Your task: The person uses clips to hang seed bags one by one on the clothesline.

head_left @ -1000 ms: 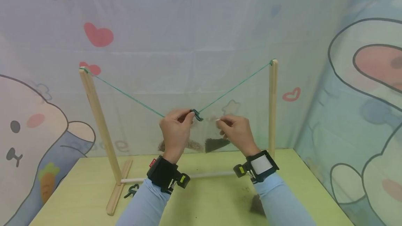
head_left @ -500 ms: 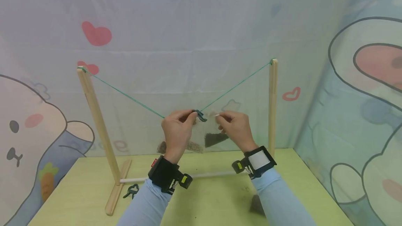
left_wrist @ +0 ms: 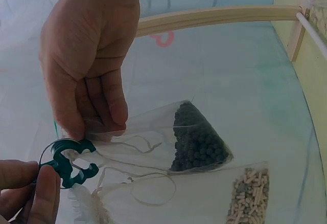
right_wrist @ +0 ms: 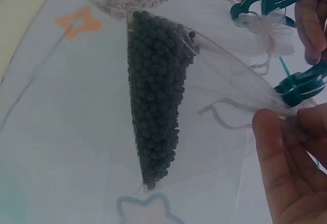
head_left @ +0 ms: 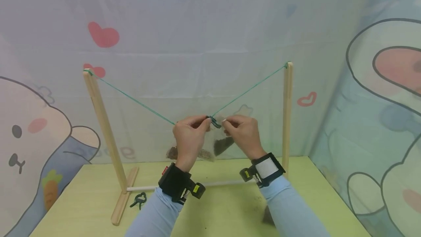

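In the head view my left hand (head_left: 190,134) pinches a dark green plastic spring clip (head_left: 214,121) at the low point of a green string (head_left: 144,105). Close on its right, my right hand (head_left: 244,134) pinches the gathered neck of a sheer drawstring bag (head_left: 223,145) of dark round beads. Seen from the right wrist, this clip (right_wrist: 304,86) lies right against the bag's top, and the bead end (right_wrist: 156,96) hangs down. A second clip (right_wrist: 255,4) grips a neighbouring bag. That bag's pale pellets (left_wrist: 249,196) show in the left wrist view.
Two wooden posts, left (head_left: 105,127) and right (head_left: 287,120), carry the string above a yellow table (head_left: 223,207). A white rod (head_left: 223,183) runs low between them. Another clip (head_left: 139,199) lies near the left foot. A dark bag (head_left: 268,217) is partly behind my right sleeve.
My left hand and the clip have shifted slightly right. My right hand has come left with the bag's neck, so the gap between bag and clip has narrowed.
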### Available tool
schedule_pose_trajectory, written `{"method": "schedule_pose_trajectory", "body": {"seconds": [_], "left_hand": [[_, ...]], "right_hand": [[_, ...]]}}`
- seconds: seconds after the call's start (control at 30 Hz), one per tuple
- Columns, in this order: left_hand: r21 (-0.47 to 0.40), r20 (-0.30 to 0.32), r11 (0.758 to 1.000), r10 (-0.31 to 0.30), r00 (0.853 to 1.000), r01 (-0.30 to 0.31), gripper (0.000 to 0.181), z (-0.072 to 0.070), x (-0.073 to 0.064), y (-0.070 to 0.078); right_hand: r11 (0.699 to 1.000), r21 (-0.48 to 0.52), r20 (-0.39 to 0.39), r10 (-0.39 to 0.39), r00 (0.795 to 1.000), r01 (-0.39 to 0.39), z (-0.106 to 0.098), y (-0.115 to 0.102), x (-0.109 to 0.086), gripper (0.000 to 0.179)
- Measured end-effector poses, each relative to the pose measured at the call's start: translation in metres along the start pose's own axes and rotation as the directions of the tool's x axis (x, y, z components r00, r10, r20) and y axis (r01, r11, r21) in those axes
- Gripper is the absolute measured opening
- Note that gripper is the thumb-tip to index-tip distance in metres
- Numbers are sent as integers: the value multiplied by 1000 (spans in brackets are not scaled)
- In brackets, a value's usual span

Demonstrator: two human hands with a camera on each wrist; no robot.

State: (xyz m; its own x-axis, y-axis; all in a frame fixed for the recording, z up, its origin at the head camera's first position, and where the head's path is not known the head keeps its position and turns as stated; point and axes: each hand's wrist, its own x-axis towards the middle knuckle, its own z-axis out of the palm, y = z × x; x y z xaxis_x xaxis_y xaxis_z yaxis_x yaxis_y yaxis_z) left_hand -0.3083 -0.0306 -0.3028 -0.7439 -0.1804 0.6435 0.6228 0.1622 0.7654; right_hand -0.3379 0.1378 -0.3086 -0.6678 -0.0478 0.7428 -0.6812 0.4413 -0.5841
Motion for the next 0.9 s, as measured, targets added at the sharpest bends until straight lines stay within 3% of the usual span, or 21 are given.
{"method": "schedule_pose_trajectory", "body": {"seconds": [0.2, 0.37, 0.63, 0.9], "left_hand": [[38, 68, 997, -69, 995, 66, 28, 2, -2, 3], [68, 107, 995, -85, 991, 78, 36, 2, 0, 5], [88, 132, 992, -96, 987, 85, 39, -3, 0, 6], [140, 133, 983, -141, 981, 122, 37, -7, 3, 7]], "right_hand": [[1000, -7, 66, 19, 998, -19, -2, 0, -2, 15], [998, 4, 105, 54, 993, -55, -3, 3, -2, 15], [994, 23, 116, 105, 988, -109, -3, 4, -2, 14], [994, -28, 126, 107, 986, -105, -3, 8, -3, 12]]}}
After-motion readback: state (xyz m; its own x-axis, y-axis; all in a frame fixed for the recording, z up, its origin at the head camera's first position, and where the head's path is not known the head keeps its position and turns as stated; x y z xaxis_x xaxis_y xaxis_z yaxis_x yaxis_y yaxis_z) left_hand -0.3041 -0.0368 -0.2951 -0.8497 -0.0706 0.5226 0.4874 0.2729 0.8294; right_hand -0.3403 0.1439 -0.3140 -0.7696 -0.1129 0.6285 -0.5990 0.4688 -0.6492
